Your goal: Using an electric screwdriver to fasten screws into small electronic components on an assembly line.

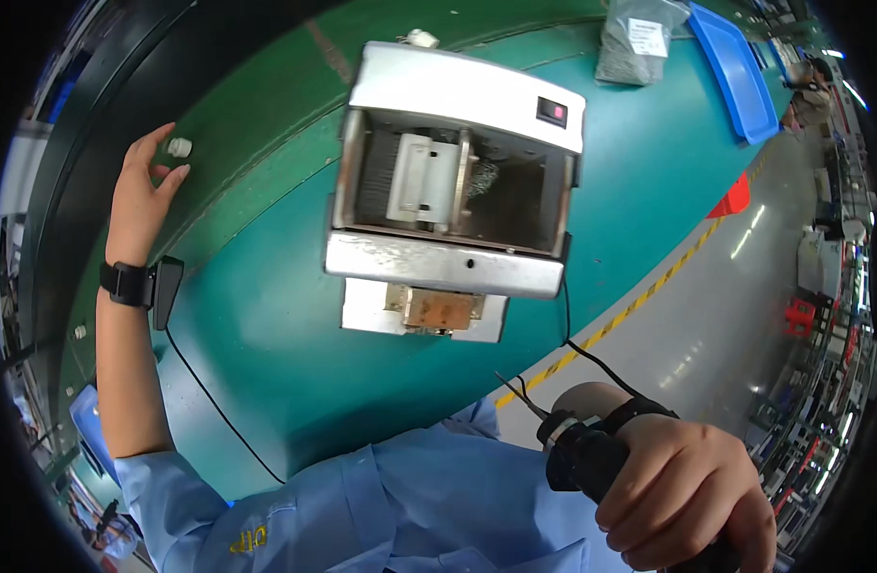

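My left hand (144,196) reaches over the green surface at the upper left. Its thumb and fingers are apart and hold nothing. Close beside the fingertips sits a small white part (179,147), and I see a gap between them. At the lower right my right hand (691,492) is closed around a black cylindrical hand tool (589,456), whose two thin dark prongs point up and left. The exact kind of tool is unclear. Between my hands stands a metal machine (448,269) with an open bay, a white block (425,180) inside and a red switch on top.
Beyond the machine lie a clear bag of small parts (634,53) and a blue tray (734,72). A red bin (732,199) stands by the table's right edge. Black cords run from my left wrist strap (137,285) and along the machine's right side. People are in the background.
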`<state>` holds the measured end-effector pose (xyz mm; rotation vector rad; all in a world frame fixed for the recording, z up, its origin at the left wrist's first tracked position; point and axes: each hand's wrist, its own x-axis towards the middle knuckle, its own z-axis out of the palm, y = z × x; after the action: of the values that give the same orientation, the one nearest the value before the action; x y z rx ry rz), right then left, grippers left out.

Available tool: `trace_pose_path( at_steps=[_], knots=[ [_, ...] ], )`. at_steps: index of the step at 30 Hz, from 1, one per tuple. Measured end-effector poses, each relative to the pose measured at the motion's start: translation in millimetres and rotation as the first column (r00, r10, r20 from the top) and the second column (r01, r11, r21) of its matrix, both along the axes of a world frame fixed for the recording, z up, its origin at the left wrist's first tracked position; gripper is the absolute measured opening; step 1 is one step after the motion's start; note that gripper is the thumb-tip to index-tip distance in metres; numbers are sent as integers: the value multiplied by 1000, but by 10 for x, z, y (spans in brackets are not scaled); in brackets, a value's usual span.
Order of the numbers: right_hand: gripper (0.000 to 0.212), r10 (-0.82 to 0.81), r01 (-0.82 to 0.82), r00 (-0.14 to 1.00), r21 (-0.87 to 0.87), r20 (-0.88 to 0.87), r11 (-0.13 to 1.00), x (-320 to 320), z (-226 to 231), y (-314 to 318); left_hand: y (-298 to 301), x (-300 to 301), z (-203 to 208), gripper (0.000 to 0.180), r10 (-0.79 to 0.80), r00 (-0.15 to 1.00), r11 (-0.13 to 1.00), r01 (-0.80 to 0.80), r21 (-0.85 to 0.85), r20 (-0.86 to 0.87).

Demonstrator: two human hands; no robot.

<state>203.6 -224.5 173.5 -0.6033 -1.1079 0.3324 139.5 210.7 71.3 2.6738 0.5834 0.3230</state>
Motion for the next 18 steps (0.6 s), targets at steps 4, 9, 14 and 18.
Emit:
trace_pose_path(
  at_steps=[4, 9, 14, 18],
  knots=[
    [34, 167, -165, 986, -56, 29, 985, 82, -102, 12, -100, -559, 329, 39, -24, 994, 989, 7, 149, 110],
    [41, 301, -266, 951, -307, 72, 914, 247, -254, -41, 328, -1703, 473, 34, 387, 916, 897, -401, 183, 107],
    [66, 348, -311, 929, -246, 126, 918, 424, -476, 153, 1110, -3979, 410, 37, 839, 534, 495, -827, 266, 100],
    [60, 88, -75, 994, -193, 63, 978, -292, -456, 615, 1835, -4913, -75, 41, 906, 414, 419, -907, 51, -86]
  ],
)
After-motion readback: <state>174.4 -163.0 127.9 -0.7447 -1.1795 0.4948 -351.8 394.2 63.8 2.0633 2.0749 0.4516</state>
